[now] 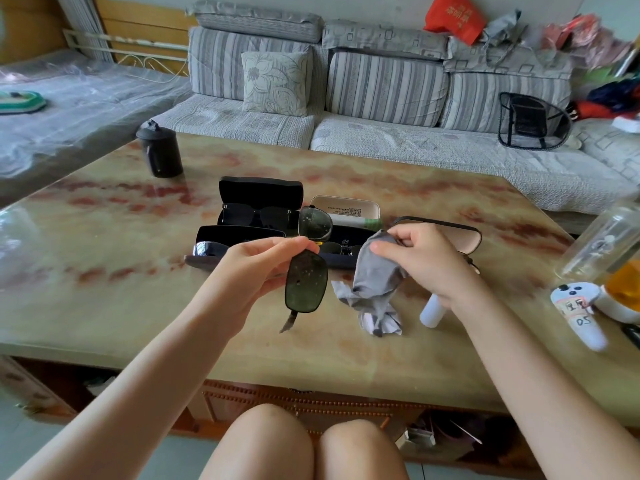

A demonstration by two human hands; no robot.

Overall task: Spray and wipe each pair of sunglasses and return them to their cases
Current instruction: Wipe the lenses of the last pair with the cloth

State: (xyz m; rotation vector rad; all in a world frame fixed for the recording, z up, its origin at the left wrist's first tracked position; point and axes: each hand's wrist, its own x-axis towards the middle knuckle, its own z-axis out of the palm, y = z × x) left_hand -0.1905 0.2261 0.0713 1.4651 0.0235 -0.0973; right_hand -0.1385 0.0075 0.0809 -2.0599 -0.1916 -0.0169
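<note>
Plainly, the left hand point(256, 268) pinches the sunglasses point(306, 282) at the bridge, above the near middle of the glossy table point(138, 306), holding them upright so a droplet-speckled dark lens hangs free for wiping. Just right, the right hand point(426, 261) pinches a soft, crumpled grey cloth point(374, 282). Hard open cases point(259, 188) wait farther back.

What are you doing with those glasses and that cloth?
A person sits at the table cleaning sunglasses. The left hand pinches a green-tinted pair at the bridge, above the table; its lenses are speckled with spots. The right hand holds a crumpled grey cloth beside them, not touching a lens yet. Behind them, an open black case holds dark sunglasses.
</note>
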